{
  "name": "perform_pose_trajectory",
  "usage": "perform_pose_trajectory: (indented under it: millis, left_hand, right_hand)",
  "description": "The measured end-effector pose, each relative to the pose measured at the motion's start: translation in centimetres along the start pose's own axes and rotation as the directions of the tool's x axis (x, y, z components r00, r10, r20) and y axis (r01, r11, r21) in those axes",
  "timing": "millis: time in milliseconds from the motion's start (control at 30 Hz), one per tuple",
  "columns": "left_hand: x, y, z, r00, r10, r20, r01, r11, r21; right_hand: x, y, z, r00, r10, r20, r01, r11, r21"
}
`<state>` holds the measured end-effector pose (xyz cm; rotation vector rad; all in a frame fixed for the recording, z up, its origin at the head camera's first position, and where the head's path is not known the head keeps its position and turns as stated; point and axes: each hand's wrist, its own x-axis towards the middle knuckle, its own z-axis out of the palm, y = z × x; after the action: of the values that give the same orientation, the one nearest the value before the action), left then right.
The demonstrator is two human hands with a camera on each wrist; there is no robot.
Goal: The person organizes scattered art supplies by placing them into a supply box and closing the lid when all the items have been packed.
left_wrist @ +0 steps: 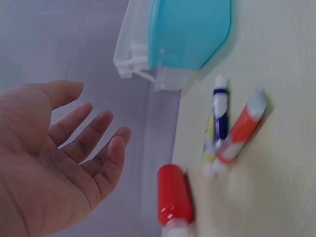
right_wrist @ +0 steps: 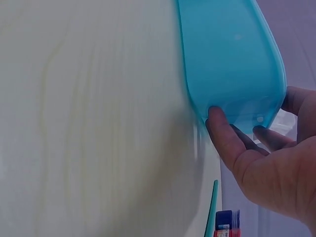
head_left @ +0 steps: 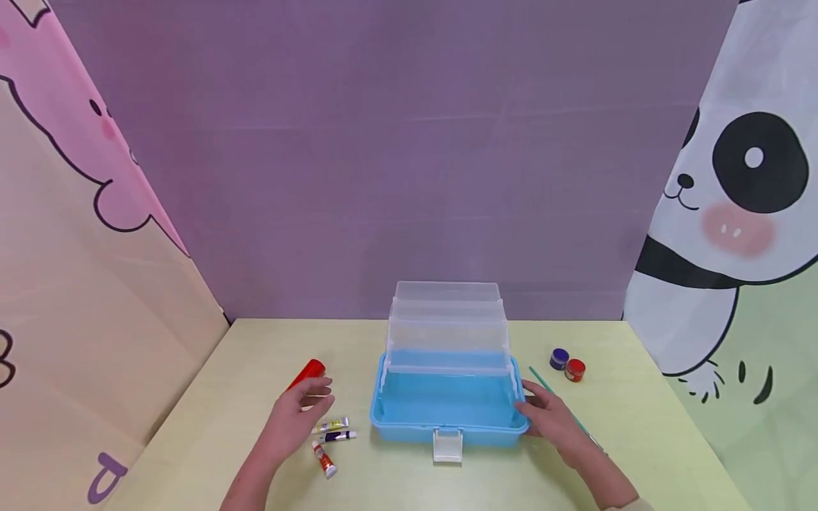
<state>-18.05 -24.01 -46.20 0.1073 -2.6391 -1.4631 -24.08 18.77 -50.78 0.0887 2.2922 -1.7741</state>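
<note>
A blue plastic storage box [head_left: 447, 401] stands on the table with its clear lid [head_left: 447, 326] raised at the back and its white latch [head_left: 447, 447] hanging at the front. My right hand [head_left: 552, 420] grips the box's right end, thumb at the rim and fingers against the outer wall. Fingers relaxed and holding nothing, my left hand [head_left: 299, 415] hovers left of the box. A red bottle [left_wrist: 175, 195] with a white tip lies beyond it. To its right are three paint tubes: yellow [head_left: 331, 425], purple [head_left: 337, 436] and red [head_left: 324, 460].
Right of the box, a thin green paintbrush [head_left: 540, 378] lies slanted, running behind my right wrist. Two small paint jars, purple [head_left: 559, 359] and red [head_left: 575, 370], stand farther back. A purple cloth wall [head_left: 415, 156] rises at the table's [head_left: 652, 426] far edge.
</note>
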Motion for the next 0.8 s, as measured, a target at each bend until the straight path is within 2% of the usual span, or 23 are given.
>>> perform_pose_trajectory:
  millis: [233, 433, 633, 800]
  left_hand:
    - [0.3, -0.6, -3.9, 1.0, 0.002, -0.011, -0.001, 0.997, 0.073]
    - [1.5, -1.8, -6.1, 0.999, -0.038, -0.004, 0.038, 0.993, 0.115]
    - [3.0, -3.8, -7.1, 0.999, -0.026, -0.02, 0.029, 0.984, 0.177]
    - [3.7, -4.7, -6.8, 0.997, -0.077, -0.007, 0.076, 0.967, 0.242]
  right_hand:
    - [0.0, -0.2, -0.1, 1.0, 0.0, 0.005, 0.0, 1.0, -0.009]
    - [-0.1, -0.4, -0.3, 1.0, -0.001, 0.008, 0.001, 1.0, -0.005]
    - [0.1, -0.6, -0.2, 0.999, -0.018, 0.029, 0.018, 1.0, -0.001]
    - [-0.1, -0.4, -0.1, 1.0, 0.014, 0.022, -0.014, 1.0, -0.014]
